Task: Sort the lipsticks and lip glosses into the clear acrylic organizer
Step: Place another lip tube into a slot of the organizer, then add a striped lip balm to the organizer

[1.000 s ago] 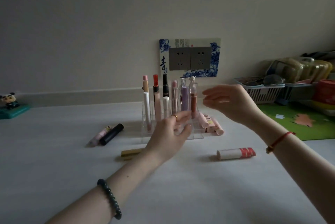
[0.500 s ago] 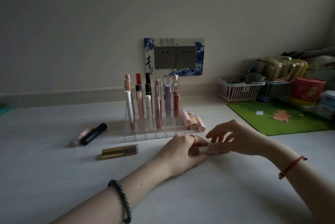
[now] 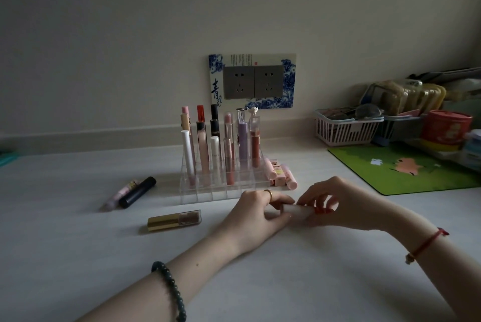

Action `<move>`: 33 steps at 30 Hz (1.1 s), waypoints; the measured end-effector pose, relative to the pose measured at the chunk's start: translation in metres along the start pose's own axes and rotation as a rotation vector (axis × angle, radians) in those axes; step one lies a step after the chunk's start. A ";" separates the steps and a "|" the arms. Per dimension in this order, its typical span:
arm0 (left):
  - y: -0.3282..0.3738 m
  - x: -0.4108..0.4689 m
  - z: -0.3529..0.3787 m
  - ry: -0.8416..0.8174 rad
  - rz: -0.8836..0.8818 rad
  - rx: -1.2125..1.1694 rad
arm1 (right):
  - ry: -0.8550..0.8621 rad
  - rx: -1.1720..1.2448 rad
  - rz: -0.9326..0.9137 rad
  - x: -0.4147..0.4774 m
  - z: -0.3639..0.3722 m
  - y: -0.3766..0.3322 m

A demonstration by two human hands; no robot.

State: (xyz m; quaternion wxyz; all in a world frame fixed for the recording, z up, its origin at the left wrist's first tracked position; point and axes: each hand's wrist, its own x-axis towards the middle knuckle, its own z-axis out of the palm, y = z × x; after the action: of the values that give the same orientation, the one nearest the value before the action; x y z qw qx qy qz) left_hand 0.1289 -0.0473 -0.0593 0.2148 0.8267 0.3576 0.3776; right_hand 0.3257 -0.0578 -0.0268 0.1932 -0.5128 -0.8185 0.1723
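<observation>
Tube: I see a white lip tube with a red cap (image 3: 298, 209) held low over the table, just in front of the right corner of the clear acrylic organizer (image 3: 208, 195)
Left hand: the left hand (image 3: 256, 215) pinches the white end
Right hand: the right hand (image 3: 346, 207) curls round the red-cap end
Handling: I judge it light, stiff and smooth, likely slippery; I'd grip the barrel, since the cap may pull off
Loose: a gold lipstick (image 3: 174, 220) and a black tube (image 3: 138, 192) lie left of the hands

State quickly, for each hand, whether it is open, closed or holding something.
Left hand: holds the white end of the white-and-red lipstick.
Right hand: pinches the red cap end of the same lipstick.
</observation>
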 end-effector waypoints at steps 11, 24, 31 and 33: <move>0.003 0.007 -0.022 0.246 -0.113 -0.509 | 0.281 0.265 -0.174 0.015 0.016 -0.032; -0.028 -0.009 -0.115 0.508 -0.133 -0.280 | 0.441 0.449 -0.261 0.101 0.058 -0.121; -0.062 -0.016 -0.133 0.474 -0.196 -0.250 | 0.477 0.446 -0.211 0.126 0.083 -0.132; -0.068 -0.015 -0.132 0.461 -0.201 -0.233 | 0.481 0.408 -0.194 0.127 0.087 -0.130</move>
State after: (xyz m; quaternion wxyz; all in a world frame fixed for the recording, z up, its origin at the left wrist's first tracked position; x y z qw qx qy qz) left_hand -0.0102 -0.0031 -0.0270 0.2579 0.6489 0.4315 0.5711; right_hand 0.1316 -0.0034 -0.0218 0.4950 -0.4094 -0.7431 0.1875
